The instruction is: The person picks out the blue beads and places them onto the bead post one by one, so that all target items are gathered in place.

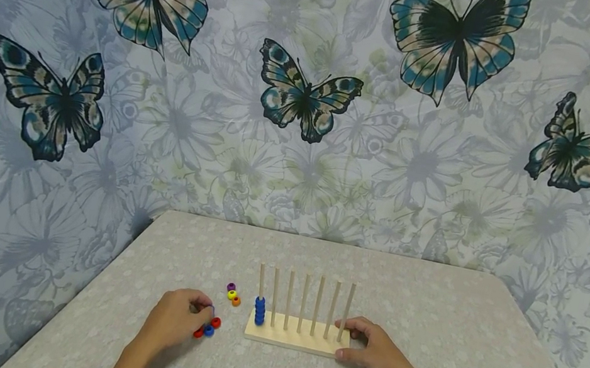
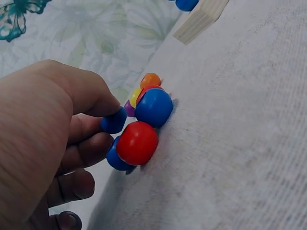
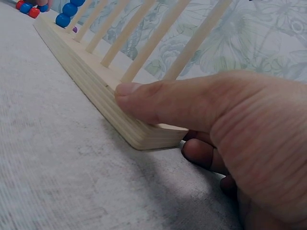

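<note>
Between thumb and fingertips my left hand (image 1: 176, 317) pinches a blue bead (image 2: 114, 120), just above the tabletop. Close beside it lie a red bead (image 2: 138, 143), another blue bead (image 2: 154, 108) and more red and blue ones, partly hidden behind each other. A wooden peg rack (image 1: 294, 340) with several upright pegs stands to the right. Several blue beads (image 1: 259, 311) are stacked on its leftmost peg; the other pegs are bare. My right hand (image 1: 377, 353) grips the rack's right end, the thumb on its front edge in the right wrist view.
Purple (image 1: 231, 287), yellow (image 1: 232, 295) and orange (image 1: 236, 301) beads lie in a small group between the left hand and the rack. The patterned table (image 1: 425, 305) reaches back to a wall (image 1: 318, 181) covered with butterflies and flowers.
</note>
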`<state>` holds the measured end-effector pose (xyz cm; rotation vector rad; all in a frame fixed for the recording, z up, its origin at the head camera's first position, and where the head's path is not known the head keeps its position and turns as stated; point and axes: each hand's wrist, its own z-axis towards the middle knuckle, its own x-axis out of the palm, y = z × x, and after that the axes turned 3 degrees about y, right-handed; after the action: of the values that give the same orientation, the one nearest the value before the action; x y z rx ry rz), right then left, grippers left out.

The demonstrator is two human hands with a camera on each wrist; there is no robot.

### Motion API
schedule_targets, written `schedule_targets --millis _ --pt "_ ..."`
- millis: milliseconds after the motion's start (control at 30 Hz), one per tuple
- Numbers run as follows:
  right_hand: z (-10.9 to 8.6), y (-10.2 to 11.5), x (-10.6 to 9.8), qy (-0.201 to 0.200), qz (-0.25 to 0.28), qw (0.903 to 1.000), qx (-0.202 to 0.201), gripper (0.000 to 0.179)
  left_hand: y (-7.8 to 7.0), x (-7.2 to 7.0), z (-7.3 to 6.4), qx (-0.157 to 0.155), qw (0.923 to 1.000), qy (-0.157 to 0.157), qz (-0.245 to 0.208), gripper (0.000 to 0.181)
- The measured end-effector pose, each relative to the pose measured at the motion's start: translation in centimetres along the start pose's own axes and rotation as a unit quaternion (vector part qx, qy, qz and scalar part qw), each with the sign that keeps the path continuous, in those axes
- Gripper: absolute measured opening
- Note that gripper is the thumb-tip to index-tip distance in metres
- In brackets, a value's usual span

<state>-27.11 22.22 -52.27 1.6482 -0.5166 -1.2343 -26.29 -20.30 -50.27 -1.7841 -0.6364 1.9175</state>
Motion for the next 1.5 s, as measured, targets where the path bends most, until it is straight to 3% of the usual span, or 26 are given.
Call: schedule_targets --millis 167,333,567,700,1033,1333,1500 --pt "0.1 0.1 0.0 0.005 0.000 1.0000 0.005 0.048 -0.3 -0.4 -0.1 0.004 0.9997 -0.020 -0.009 0.007" --pt "0.2 0.1 0.0 0.005 0.002 1.0000 0.002 0.048 -0.5 -0.6 -0.2 0.029 0.9981 -0.053 0.000 0.005" --pt "-0.1 0.2 -0.2 -0.001 0.005 1.0000 0.007 0.047 -1.0 -0.6 -0.1 0.055 0.9965 -0.062 0.007 0.007" --pt "-0.2 0.4 -0.2 0.003 0.008 0.9999 -0.007 0.048 -1.5 -0.9 0.0 0.087 0.9928 -0.082 0.001 0.008" --pt "0.0 0.0 -0.1 0.000 -0.001 1.0000 0.006 0.048 -3.5 -1.7 0.9 0.171 0.9748 -0.143 -0.012 0.009" --pt "0.0 0.2 -0.3 -0.003 -0.002 1.0000 0.004 0.047 -5.8 -4.3 1.4 0.226 0.9520 -0.205 -0.027 0.012" --pt "0.0 0.1 -0.2 -0.001 -0.003 1.0000 0.004 0.046 -7.7 -5.2 1.1 0.258 0.9397 -0.221 -0.038 0.013"
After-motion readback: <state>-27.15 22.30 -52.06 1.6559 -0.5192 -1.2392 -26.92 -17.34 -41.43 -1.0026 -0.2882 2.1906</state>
